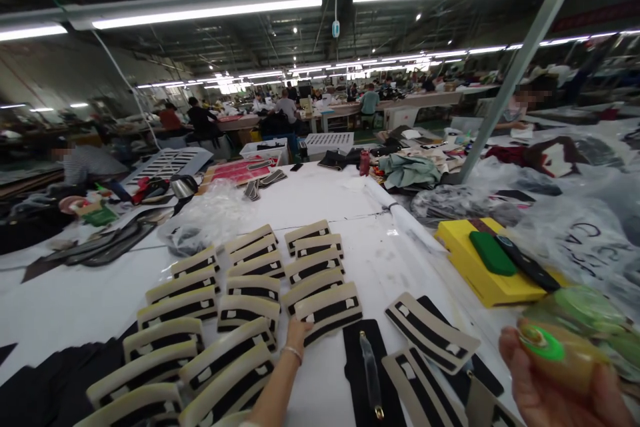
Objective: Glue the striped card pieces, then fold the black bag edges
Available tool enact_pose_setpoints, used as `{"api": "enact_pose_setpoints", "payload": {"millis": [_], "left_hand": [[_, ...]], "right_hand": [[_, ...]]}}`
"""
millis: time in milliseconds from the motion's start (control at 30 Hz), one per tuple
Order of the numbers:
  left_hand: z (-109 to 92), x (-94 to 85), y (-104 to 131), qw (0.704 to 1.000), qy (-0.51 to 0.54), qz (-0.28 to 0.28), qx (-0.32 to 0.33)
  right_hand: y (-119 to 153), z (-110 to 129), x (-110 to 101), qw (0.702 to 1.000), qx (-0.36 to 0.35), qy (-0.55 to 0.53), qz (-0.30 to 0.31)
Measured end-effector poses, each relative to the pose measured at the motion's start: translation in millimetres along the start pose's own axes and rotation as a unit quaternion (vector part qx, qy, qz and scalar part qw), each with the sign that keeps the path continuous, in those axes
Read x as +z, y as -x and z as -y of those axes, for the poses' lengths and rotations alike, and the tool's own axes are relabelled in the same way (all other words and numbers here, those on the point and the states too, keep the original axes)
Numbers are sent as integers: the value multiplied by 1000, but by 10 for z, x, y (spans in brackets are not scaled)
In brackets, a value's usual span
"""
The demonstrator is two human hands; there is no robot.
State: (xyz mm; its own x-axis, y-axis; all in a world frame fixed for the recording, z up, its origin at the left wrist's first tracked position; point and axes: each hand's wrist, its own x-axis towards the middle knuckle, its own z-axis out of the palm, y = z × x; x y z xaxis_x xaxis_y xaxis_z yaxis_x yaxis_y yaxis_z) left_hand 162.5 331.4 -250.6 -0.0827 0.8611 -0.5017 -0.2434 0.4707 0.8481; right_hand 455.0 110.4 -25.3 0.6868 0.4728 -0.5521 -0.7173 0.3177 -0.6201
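My left hand (299, 333) reaches up the white table, its fingers closed at the lower left end of a curved beige panel (333, 303) with a black strip across it. Similar panels stand in overlapping columns beside it, such as a long curved panel (230, 353). At the lower right, my right hand (530, 380) is wrapped around a rounded translucent bottle (575, 363) of amber colour, with a bright green ring near its tip. Between my hands lies a black flat piece (356, 373) carrying a dark strap (371, 373) with gold-coloured ends.
Beige panels (433, 333) overlap black pieces at the front right. A yellow box (480, 267) bears a green object (493, 253) and a black one. Clear plastic bags (590, 227) crowd the right, black fabric (75, 373) the left. A metal post (525, 60) slants upward.
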Motion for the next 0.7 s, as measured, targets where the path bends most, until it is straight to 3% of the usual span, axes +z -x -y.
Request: {"api": "enact_pose_setpoints", "payload": {"millis": [133, 267, 333, 400, 500, 600, 700], "left_hand": [[47, -45, -79, 990, -108, -48, 71], [122, -39, 184, 964, -206, -76, 150], [211, 23, 456, 949, -254, -31, 182], [354, 132, 764, 932, -299, 68, 194], [638, 363, 1135, 897, -354, 208, 160], [875, 597, 1268, 884, -384, 236, 121], [952, 747, 1244, 893, -375, 231, 96]], "right_hand": [[-63, -50, 93, 1000, 2, 5, -8], [-36, -59, 201, 1000, 7, -4, -24], [2, -54, 246, 1000, 15, -9, -23], [37, -56, 279, 999, 19, -13, -24], [88, -72, 309, 999, 22, -18, -19], [156, -80, 313, 999, 27, -23, -19], [226, -54, 268, 999, 30, -29, -29]]}}
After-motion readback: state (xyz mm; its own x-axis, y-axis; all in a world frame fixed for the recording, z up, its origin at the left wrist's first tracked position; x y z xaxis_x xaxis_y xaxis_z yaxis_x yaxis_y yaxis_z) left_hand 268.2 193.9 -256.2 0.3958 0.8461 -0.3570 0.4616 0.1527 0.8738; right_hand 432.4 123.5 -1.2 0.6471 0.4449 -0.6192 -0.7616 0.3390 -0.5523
